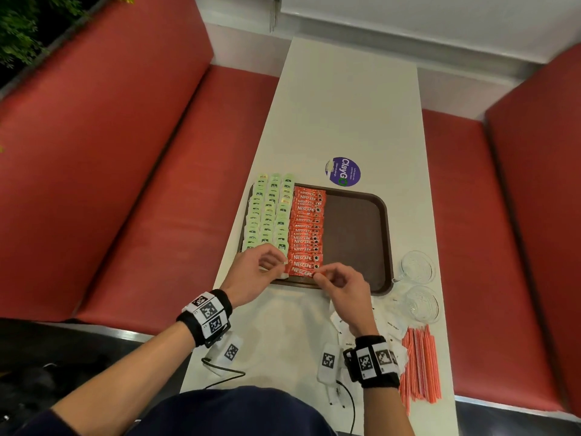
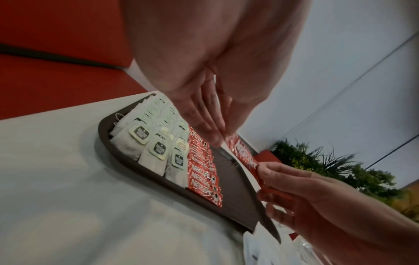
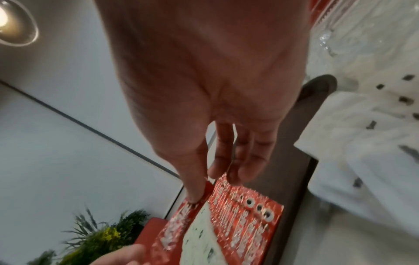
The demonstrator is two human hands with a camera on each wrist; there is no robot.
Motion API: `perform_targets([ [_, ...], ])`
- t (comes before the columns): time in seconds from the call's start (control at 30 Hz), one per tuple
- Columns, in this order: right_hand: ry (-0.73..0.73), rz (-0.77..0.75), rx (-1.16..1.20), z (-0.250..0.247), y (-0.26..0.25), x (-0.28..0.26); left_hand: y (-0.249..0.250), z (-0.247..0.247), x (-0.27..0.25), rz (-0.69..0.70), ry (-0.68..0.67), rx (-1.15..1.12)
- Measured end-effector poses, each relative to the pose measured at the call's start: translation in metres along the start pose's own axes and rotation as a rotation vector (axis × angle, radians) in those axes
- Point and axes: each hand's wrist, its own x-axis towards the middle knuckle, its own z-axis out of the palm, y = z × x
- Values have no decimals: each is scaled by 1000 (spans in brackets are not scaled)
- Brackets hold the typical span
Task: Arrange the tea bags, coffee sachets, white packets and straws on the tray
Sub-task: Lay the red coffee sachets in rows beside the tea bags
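A brown tray point(image 1: 355, 234) lies on the white table. Three columns of green tea bags point(image 1: 267, 215) fill its left side, beside one column of red coffee sachets point(image 1: 308, 228). Over the tray's near edge, both hands hold a single red sachet point(image 1: 303, 272) by its ends. My left hand point(image 1: 283, 265) pinches its left end, and my right hand point(image 1: 320, 275) pinches its right end. The left wrist view shows this sachet point(image 2: 242, 152) lifted above the row. In the right wrist view, thumb and fingers point(image 3: 197, 190) grip it. White packets point(image 1: 386, 325) and orange straws point(image 1: 419, 366) lie at near right.
Two glass cups point(image 1: 418, 267) stand just right of the tray's near corner. A purple sticker point(image 1: 342, 171) marks the table beyond the tray. Red bench seats point(image 1: 157, 184) flank the table. The tray's right half is bare.
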Motion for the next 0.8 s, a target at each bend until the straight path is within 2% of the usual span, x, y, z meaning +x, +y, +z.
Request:
perform_targets([
  [0.1,49,-10,-183,-9,19,15,-15,-4,7,23,135,114],
  [0.23,-29,-31,-352,-4,35,29,-43,-10,14,-28,269,265],
  [0.37,-56,3,-491,9,47,36,-70,-14,15,-162,246,354],
  [0.47,-41,4,-582,11,42,35,-76,-12,11,-167,225,387],
  [0.57,-30,-6,-645,12,34,33,-70,-7,8,-74,249,414],
  [0.63,-25,1,-664,13,35,33,-61,-2,8,46,245,414],
  [0.73,-8,-1,-678,16,36,33,-44,7,11,244,133,424],
  [0.8,3,-2,-698,17,36,32,-35,19,16,379,22,508],
])
